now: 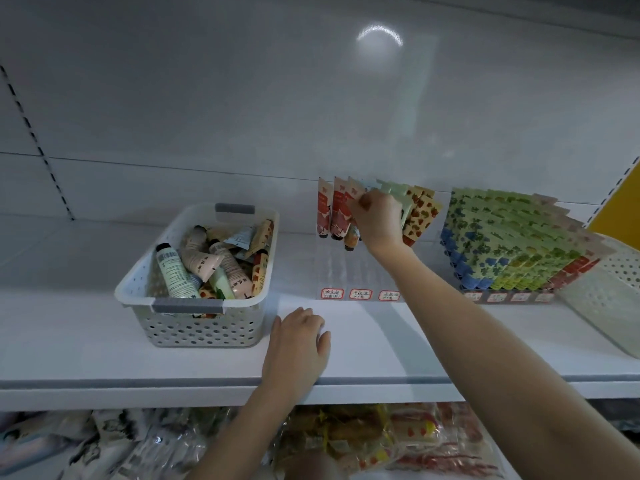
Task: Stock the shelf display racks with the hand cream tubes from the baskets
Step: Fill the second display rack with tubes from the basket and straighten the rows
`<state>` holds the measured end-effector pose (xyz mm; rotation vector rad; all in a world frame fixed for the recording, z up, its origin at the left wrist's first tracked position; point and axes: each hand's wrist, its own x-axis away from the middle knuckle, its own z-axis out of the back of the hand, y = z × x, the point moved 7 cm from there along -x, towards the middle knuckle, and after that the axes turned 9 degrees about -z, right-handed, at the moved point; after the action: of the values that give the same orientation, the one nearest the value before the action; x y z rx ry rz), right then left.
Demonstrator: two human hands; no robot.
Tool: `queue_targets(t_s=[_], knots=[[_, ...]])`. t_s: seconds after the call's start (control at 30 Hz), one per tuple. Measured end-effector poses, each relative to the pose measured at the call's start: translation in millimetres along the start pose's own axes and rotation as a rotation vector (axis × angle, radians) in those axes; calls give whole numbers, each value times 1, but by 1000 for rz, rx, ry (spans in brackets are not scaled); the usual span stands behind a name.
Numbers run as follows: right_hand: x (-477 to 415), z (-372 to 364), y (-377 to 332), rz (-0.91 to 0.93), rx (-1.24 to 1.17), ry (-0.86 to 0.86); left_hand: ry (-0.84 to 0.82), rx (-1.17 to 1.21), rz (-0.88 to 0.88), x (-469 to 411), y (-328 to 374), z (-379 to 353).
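Right hand [378, 221] grips tube [350, 240]; left hand [297, 344] on shelf [398, 351].

On the shelf [381, 344], the basket [204, 320] of tubes [180, 275] sits left, one rack [360, 275] stands in the middle, another rack [509, 296] right.

The basket [204, 327] was white, dotted with round holes, its handles grey. There were red-and-cream tubes [325, 213], yellow tubes [420, 216] printed with red fruit, and leaf-print tubes [502, 244] in green and blue. The held tube [350, 239] showed orange.
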<state>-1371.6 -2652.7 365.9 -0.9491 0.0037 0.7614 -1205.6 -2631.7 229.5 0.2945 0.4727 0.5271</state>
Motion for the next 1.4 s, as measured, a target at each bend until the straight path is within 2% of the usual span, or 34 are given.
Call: queue_targets(t_s=[0.6,1.4], knots=[[-22,-34,16,-71,239,-67,-40,-40,31,2,-1,-2],[-15,-28,15,-13,129,-77,-39,-24,37,3,1,0]])
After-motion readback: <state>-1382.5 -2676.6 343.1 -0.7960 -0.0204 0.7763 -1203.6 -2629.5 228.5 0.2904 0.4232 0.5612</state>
